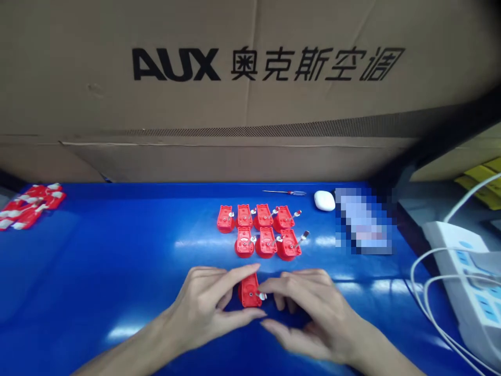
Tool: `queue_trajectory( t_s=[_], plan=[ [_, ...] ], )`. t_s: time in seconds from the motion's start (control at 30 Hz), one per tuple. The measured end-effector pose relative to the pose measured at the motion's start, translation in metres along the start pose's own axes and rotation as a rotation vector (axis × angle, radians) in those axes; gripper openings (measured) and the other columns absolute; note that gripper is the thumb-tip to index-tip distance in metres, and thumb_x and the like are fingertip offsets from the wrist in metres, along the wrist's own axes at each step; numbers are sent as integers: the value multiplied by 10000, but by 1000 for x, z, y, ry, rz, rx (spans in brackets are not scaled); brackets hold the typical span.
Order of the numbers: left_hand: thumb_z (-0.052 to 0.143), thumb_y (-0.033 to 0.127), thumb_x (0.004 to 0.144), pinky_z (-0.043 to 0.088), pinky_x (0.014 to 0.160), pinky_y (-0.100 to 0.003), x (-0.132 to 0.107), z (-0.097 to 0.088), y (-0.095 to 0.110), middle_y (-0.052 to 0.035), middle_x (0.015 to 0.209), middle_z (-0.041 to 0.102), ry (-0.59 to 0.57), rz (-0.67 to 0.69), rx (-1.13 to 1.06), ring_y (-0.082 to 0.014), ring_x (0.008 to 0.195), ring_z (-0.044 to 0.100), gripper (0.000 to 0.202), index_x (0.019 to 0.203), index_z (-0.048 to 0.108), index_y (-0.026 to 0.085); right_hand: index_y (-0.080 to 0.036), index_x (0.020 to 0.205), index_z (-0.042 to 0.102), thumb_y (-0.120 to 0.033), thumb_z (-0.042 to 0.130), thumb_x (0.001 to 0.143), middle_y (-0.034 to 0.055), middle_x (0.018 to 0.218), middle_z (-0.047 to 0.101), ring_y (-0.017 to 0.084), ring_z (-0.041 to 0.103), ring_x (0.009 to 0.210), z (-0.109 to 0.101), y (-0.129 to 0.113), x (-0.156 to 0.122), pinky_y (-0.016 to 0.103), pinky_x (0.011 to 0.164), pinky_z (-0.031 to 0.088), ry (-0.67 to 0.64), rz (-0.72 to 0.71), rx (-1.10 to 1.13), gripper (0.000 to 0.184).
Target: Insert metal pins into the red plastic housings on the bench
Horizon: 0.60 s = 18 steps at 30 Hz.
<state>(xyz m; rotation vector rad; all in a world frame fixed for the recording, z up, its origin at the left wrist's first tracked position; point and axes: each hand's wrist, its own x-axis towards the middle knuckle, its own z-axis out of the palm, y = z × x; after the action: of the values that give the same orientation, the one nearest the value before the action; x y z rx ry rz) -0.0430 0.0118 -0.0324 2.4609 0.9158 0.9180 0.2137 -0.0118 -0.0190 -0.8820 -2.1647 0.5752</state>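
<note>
A small red plastic housing [249, 284], with a raised rim and a round hole, lies near the front middle of the blue table in the head view. My left hand [205, 300] grips it from the left, index finger along the far end and thumb at the near end. From the right, the index fingertip of my right hand [315, 310] touches the housing's side beside a small white-tipped metal lever [261, 296]. That hand's thumb is apart from the index finger, and its other fingers are curled, partly hidden. Just beyond stand several similar red housings [266, 243] with levers.
A screwdriver [297, 193], a white rounded case [324, 200] and a pixelated flat object [366, 222] lie toward the back right. Red-and-white pieces [33, 203] are at far left. A power strip [465, 282] with white cables borders the right; a cardboard box [250, 104] stands behind.
</note>
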Motion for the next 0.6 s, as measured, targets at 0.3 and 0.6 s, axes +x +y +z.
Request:
queue_trajectory(
  t_s=[0.3,0.6],
  plan=[
    [648,173,1092,343,567,-300,3,4,8,38,701,581,-25,43,-166,-109,569,494,141,979,732,168,-216,1208,696,-225,687,1100,-16,883,734,130,668,730,9,2,-5,300,711,451,-15,46,125,110],
    [609,181,1123,420,652,-294,1,-3,12,38,729,626,-57,94,-77,-118,612,566,161,1165,764,194,-259,1137,714,-283,776,1056,-9,923,747,135,675,754,-5,-2,-8,293,705,473,70,260,413,105]
  ],
)
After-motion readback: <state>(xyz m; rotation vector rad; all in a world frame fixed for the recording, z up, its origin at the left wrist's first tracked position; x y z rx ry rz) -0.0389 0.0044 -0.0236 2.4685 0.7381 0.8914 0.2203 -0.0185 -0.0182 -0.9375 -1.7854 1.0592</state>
